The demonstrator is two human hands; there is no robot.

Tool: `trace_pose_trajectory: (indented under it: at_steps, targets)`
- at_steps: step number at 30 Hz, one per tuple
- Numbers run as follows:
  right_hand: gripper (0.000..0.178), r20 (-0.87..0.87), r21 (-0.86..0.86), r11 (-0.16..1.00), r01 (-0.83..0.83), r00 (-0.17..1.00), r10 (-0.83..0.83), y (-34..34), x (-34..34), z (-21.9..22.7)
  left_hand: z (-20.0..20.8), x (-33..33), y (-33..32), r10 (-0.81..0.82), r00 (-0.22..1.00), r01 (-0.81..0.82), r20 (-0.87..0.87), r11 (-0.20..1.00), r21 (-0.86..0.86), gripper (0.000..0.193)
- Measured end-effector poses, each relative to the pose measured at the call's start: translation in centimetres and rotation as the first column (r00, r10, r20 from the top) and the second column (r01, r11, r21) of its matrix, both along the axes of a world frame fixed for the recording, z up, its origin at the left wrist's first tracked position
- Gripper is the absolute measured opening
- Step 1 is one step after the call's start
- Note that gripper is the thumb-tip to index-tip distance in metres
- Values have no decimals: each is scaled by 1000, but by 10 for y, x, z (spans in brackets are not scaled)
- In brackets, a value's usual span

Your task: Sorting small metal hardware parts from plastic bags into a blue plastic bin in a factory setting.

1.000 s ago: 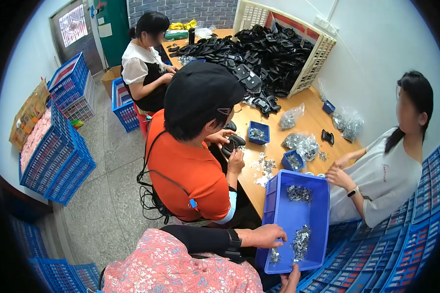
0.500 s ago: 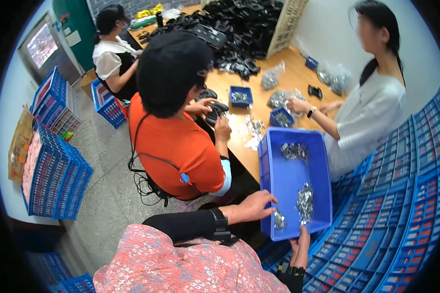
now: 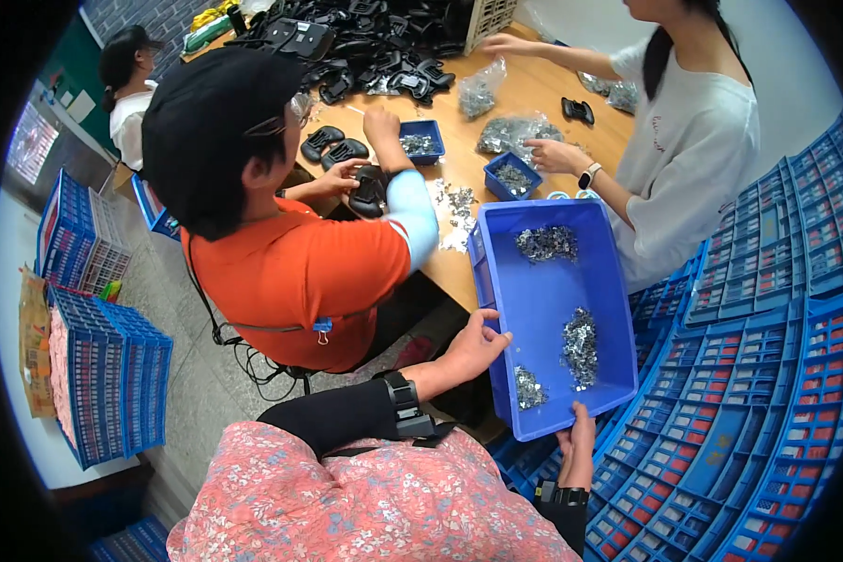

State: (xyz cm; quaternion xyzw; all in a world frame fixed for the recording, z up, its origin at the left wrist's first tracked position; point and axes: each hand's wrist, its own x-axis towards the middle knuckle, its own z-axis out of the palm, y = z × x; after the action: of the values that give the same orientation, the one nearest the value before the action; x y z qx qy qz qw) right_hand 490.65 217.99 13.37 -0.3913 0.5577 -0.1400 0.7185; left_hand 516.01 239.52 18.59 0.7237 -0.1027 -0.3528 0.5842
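Observation:
A blue plastic bin (image 3: 567, 281) stretches out in front of me, its far end by the table's edge. Three separate heaps of small silvery metal pieces (image 3: 581, 348) lie on its floor. My left hand (image 3: 476, 345) grips the bin's left rim, thumb and fingertips at the wall. At the near right corner my right hand (image 3: 579, 440) holds the bin, its thumb on the rim and its other fingers partly hidden underneath.
On the wooden table (image 3: 459, 272) are loose metal pieces, small blue trays (image 3: 422, 142), bags of pieces (image 3: 478, 92) and black controller-shaped parts (image 3: 384, 47). A co-worker in orange (image 3: 281, 281) sits left; another in white (image 3: 684, 140) is at right. Blue crates (image 3: 768, 375) line the right side.
The view has shifted. My left thumb and fingers have closed round the bin's rim. The orange-clad co-worker has raised a hand towards a small tray; the one in white reaches across the table.

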Motion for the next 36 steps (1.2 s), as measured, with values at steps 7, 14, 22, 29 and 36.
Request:
trace_pose_trajectory:
  at_steps: [7, 14, 22, 29, 36]
  targets:
    - [56, 10, -30, 999, 40, 999, -40, 9, 7, 7, -19, 11, -7, 56, 998, -56, -4, 998, -24, 61]
    - [48, 41, -25, 997, 66, 997, -65, 9, 8, 7, -17, 22, -13, 79, 997, -79, 17, 997, -12, 63]
    - [50, 36, -36, 998, 56, 998, -55, 11, 9, 10, -26, 21, -16, 80, 996, -79, 48, 997, -19, 62]
    - [64, 15, -8, 1000, 24, 1000, -24, 7, 4, 6, -22, 20, -18, 80, 994, -79, 72, 997, -16, 60]
    - [66, 14, -33, 999, 22, 1000, -22, 8, 4, 4, -14, 18, -18, 27, 988, -23, 149, 999, -27, 59]
